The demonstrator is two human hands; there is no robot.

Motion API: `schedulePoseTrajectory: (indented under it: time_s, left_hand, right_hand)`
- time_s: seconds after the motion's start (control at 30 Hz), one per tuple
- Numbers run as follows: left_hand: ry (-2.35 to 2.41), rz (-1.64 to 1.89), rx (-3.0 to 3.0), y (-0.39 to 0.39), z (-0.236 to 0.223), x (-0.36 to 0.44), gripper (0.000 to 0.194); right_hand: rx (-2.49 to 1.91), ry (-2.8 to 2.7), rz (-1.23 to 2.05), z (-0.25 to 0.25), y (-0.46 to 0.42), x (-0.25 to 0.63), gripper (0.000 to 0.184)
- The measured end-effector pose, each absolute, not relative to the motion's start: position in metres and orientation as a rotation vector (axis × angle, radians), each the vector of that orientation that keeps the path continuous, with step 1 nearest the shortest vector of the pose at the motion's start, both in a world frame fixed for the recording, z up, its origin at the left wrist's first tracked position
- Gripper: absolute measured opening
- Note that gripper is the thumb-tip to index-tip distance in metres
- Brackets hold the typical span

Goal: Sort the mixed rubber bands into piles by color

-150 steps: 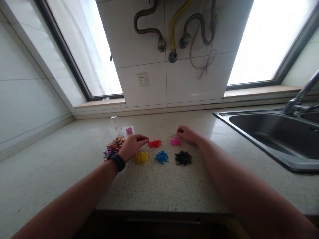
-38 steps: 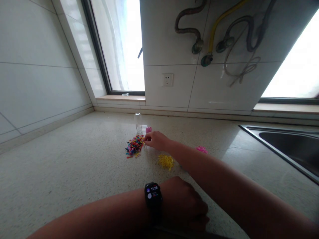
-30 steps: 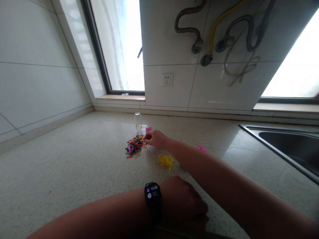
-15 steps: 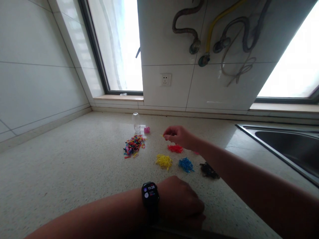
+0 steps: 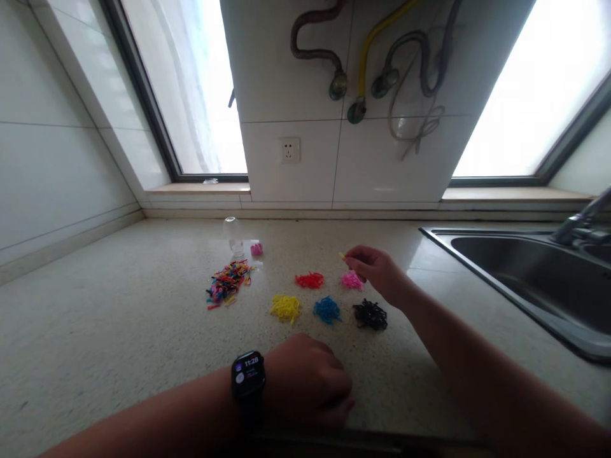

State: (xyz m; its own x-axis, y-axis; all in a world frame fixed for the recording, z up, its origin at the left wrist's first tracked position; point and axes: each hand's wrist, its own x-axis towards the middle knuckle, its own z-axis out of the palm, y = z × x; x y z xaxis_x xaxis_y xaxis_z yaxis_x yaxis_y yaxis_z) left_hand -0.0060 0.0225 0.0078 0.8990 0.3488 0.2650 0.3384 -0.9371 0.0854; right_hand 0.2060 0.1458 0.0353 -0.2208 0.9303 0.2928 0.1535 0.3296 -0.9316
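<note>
1. The fingers (image 5: 354, 256) of the right hand (image 5: 382, 273) pinch a small yellow piece (image 5: 342, 256), which pokes out past their tips near the pink pile (image 5: 352, 280).
2. The fingers of the left hand (image 5: 308, 380) are curled in, with the hand low by the near edge of the surface (image 5: 143, 318); whether they enclose anything is hidden. A dark watch (image 5: 248, 374) with a lit face reading 11:28 is on that wrist.
3. Five single-colour piles lie on the surface between the left hand and the wall, apart from one another. The red pile (image 5: 309, 280) and the pink one form the farther row; the yellow pile (image 5: 285, 308), blue pile (image 5: 327, 310) and black pile (image 5: 370, 315) run left to right in the nearer row.
4. Left of these lies the mixed-colour pile (image 5: 229, 282), with a few strands loose at its margin.
5. Behind the mixed pile stands a clear container (image 5: 233, 236), and just beside it a small pink object (image 5: 256, 249).
6. A metal sink (image 5: 515, 261) is set in at the right.
</note>
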Motion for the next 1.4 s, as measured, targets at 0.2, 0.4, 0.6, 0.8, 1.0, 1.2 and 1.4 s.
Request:
schedulePoseTrajectory:
  time_s: [0.2, 0.4, 0.6, 0.8, 1.0, 1.2, 1.4]
  left_hand:
    - [0.556, 0.409, 3.020, 0.022, 0.010, -0.006, 0.024]
    - [0.570, 0.382, 3.016, 0.021, 0.012, -0.005, 0.024]
    - [0.583, 0.383, 3.034, 0.021, 0.011, -0.003, 0.025]
    - [0.523, 0.412, 3.021, 0.023, 0.007, -0.004, 0.025]
    - [0.549, 0.382, 3.033, 0.022, 0.010, -0.005, 0.026]
    - [0.548, 0.370, 3.039, 0.022, 0.010, -0.006, 0.025]
    - [0.547, 0.385, 3.056, 0.021, 0.008, -0.007, 0.026]
  right_hand:
    - [-0.990, -1.678, 0.942, 0.031, 0.145, 0.205, 0.029]
    - [-0.983, -1.801, 0.883, 0.034, 0.129, 0.187, 0.024]
    - [-0.981, -2.043, 0.764, 0.026, 0.115, 0.152, 0.019]
    - [-0.937, -2.331, 0.578, 0.026, 0.110, 0.138, 0.015]
    - [-1.002, -2.215, 0.448, 0.031, 0.120, 0.162, 0.018]
    - [-1.133, -2.086, 0.391, 0.025, 0.149, 0.200, 0.022]
    - [-1.254, -1.998, 0.307, 0.013, 0.180, 0.235, 0.025]
